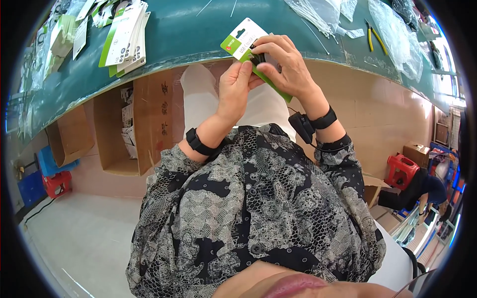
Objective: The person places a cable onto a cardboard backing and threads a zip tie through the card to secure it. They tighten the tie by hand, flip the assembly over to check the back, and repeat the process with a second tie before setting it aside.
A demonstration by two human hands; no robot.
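A white and green packaging card [242, 36] is held at a slant just past the near edge of the table. My left hand [232, 93] pinches its lower left side between thumb and fingers. Against the card lies a small black cable [256, 60], partly covered by fingers. My right hand [292, 68] curls over it from the right, fingertips on the cable and the card's upper side. How the cable sits on the card is hidden behind the fingers.
On the green table [174, 37] lie stacked packaging cards [128, 39] at left. White cable ties [312, 17], yellow-handled cutters [376, 38] and clear plastic bags [400, 47] lie at right. Open cardboard boxes [110, 141] stand below the table; another person [431, 188] bends at far right.
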